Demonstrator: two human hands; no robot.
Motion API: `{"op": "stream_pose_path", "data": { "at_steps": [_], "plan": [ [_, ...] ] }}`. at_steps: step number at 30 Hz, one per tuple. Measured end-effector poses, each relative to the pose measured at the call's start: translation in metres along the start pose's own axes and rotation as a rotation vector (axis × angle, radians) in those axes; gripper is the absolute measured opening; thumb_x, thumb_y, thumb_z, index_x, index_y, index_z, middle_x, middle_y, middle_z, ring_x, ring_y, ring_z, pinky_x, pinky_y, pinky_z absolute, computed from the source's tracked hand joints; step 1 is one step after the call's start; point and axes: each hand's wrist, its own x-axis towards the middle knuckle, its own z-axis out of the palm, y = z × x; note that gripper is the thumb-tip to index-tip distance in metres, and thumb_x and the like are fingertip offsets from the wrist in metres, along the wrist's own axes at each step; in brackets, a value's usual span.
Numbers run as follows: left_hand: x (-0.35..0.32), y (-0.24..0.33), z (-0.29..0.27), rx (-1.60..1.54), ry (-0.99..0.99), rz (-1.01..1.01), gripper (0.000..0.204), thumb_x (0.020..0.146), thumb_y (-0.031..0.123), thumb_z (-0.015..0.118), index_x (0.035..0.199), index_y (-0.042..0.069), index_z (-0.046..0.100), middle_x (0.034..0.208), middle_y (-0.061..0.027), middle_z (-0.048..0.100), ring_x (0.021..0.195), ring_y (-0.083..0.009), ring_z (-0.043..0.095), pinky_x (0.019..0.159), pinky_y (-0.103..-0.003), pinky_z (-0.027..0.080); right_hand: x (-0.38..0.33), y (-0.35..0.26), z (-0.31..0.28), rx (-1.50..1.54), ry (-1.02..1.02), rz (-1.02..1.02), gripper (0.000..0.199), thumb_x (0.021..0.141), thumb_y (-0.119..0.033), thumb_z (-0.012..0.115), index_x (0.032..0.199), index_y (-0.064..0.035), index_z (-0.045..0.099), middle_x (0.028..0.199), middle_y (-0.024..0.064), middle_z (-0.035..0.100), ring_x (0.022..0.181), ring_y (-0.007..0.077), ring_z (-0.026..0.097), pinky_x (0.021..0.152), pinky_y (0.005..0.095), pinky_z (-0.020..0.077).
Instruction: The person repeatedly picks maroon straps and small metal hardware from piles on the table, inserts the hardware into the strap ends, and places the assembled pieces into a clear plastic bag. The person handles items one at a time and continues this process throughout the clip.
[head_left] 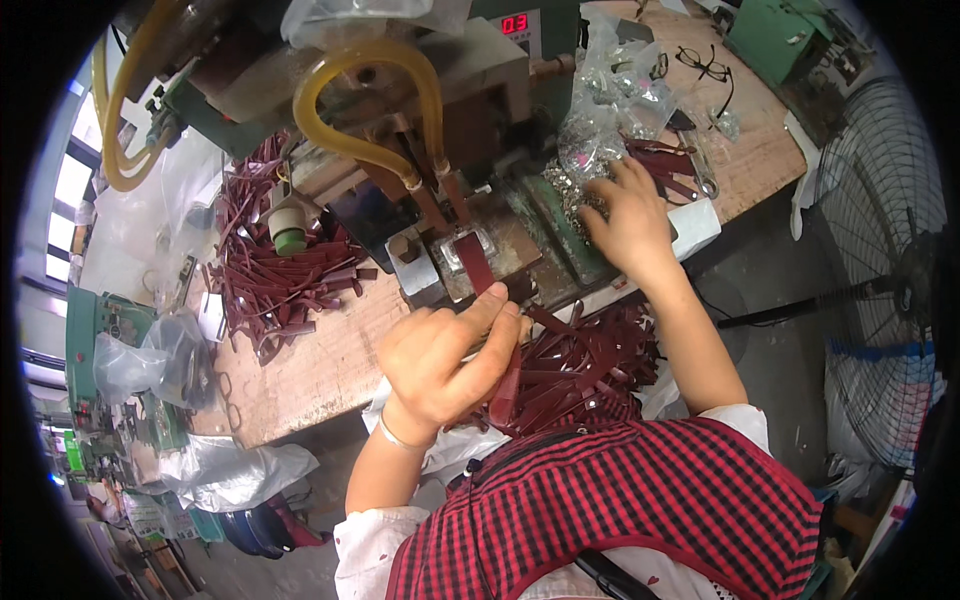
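Wooden workbench carries everything, and its near edge runs just before my lap. On its far part stands the big press machine with a yellow hose bent over the front. Toward the left end of the bench lies a heap of dark red strips, and a second bundle of the same strips hangs over the near edge, against my checked apron. At the right end, beside the machine, is a pile of small silver metal parts under clear plastic bags. My right hand lies on this pile with fingers bent down; I cannot tell if it holds a part. My left hand is closed around one dark red strip, whose top end rests on the small metal die of the machine.
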Motion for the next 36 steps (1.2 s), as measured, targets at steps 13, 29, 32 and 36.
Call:
{"op": "stream_pose_path", "data": {
  "at_steps": [13,29,32,36],
  "plan": [
    [-0.012,0.014,-0.005,-0.156,-0.025,-0.18,0.035,0.072,0.0,0.083,0.106,0.006,0.075,0.105,-0.0127,0.077,0.068,-0.0201,0.069,0.056,-0.03,0.053,0.02,0.01,0.03,-0.061,0.092,-0.342,0.025,0.079,-0.013,0.077,0.102,-0.0047,0.068,0.134,0.0138,0.064,0.135,0.0351,0.053,0.096,0.0484,0.0537],
    [-0.152,-0.164,-0.11,0.903,-0.315,-0.757,0.015,0.086,0.01,0.07,0.097,0.012,0.08,0.1,-0.0093,0.07,0.091,-0.0315,0.066,0.08,-0.042,0.054,0.018,-0.007,0.022,0.636,0.135,0.092,0.014,0.086,-0.009,0.071,0.097,-0.0009,0.071,0.091,0.011,0.073,0.087,0.0214,0.071,0.082,0.0321,0.0528],
    [-0.248,-0.199,-0.111,1.035,-0.36,-0.906,0.023,0.085,0.008,0.061,0.096,0.013,0.08,0.098,-0.0086,0.068,0.093,-0.0328,0.064,0.08,-0.043,0.053,0.004,-0.006,0.018,0.508,0.166,0.014,0.016,0.088,-0.008,0.073,0.102,-0.0001,0.073,0.093,0.0091,0.074,0.087,0.018,0.07,0.082,0.03,0.0521],
    [-0.252,-0.184,-0.091,0.809,-0.327,-0.74,0.022,0.082,0.006,0.069,0.098,0.014,0.081,0.096,-0.0087,0.071,0.089,-0.0312,0.064,0.08,-0.041,0.052,-0.035,0.025,-0.009,0.755,0.118,0.258,0.013,0.092,-0.006,0.072,0.104,0.0001,0.073,0.093,0.0037,0.073,0.089,0.0107,0.067,0.083,0.0259,0.0513]
  ]
}}
